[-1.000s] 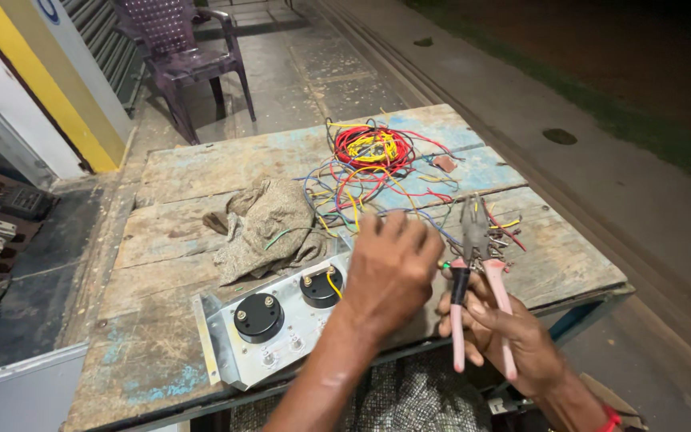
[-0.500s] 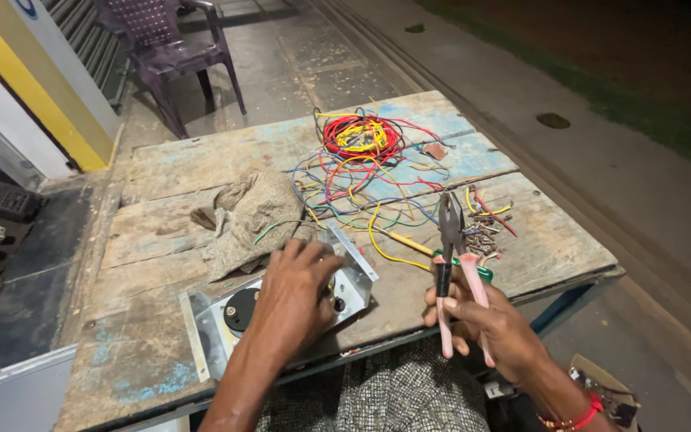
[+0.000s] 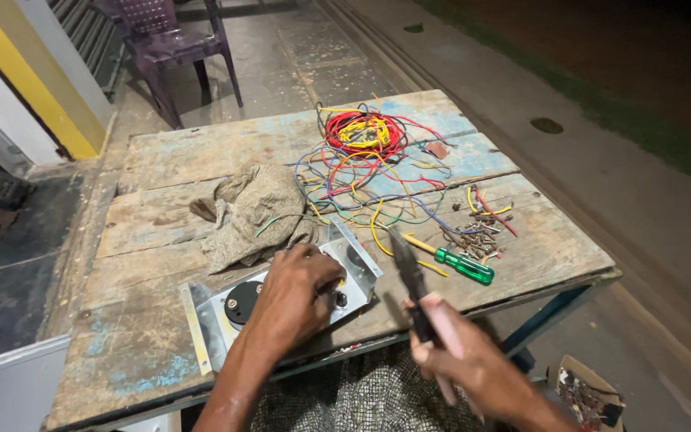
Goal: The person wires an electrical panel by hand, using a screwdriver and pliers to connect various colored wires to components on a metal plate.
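While the left hand (image 3: 293, 296) presses down over the grey metal panel (image 3: 281, 300) on the worktop (image 3: 145, 160), its fingers curled over the panel's right-hand knob, the right hand (image 3: 461, 356) grips a pair of pliers (image 3: 413, 292) by their pink and black handles, nose pointing up and away from the body. The panel lies at the near edge, directly under the left hand, with one black dial (image 3: 241, 302) showing just left of the wrist. Just beyond the left hand sits a crumpled cloth (image 3: 253, 212); farther out, a tangle of coloured wires (image 3: 365, 156) spreads across the boards, some strands trailing back toward the panel. A green-handled screwdriver (image 3: 457, 262) and a scatter of small screws (image 3: 473, 236) lie just beyond the right hand. Judging by the loose wires and unused screws, the panel looks only partly fitted, with wiring and fastening left.
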